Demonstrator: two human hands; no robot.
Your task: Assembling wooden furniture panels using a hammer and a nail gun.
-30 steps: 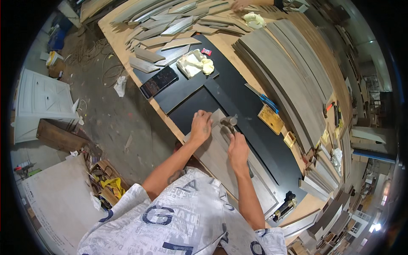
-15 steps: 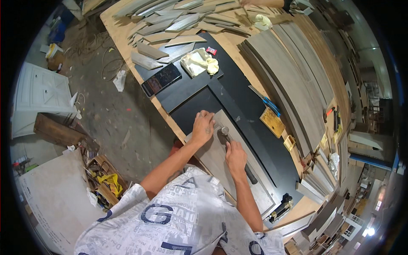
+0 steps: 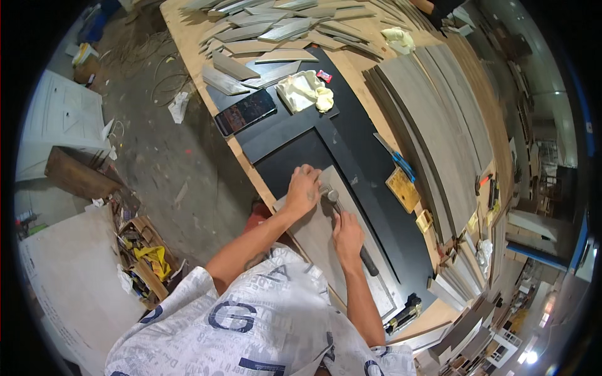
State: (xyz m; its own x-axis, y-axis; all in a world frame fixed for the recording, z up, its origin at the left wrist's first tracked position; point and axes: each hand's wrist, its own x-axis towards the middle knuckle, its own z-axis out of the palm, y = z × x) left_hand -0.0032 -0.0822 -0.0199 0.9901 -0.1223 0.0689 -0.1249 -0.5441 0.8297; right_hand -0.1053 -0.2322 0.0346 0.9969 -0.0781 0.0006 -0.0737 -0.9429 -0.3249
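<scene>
Our right hand [image 3: 347, 235] had its fingers clamped around the handle of a hammer [image 3: 332, 196], whose metal head hung over a grey panel [image 3: 316, 235] just beside our left fingertips. Whether it touched the panel, we could not tell. Our left hand [image 3: 304, 189] rested at the panel's far end, fingers bent and bunched; we could not tell whether they pinched anything. The hammer's black grip stuck out behind our right hand, toward our forearm.

The grey panel lay within a larger dark panel [image 3: 354, 169] on the wooden counter [image 3: 439, 313]. Beyond our left hand, on the dark panel, we had a phone [image 3: 246, 113], a white tray [image 3: 295, 100] and a small red packet [image 3: 324, 76]. To the right were a blue-handled tool [image 3: 404, 166] and, touching or just beside it, a yellowish block [image 3: 402, 190]. Long grey boards [image 3: 433, 119] were stacked past those; short angled strips [image 3: 282, 31] covered the far end, near another person's arm [image 3: 422, 5].
</scene>
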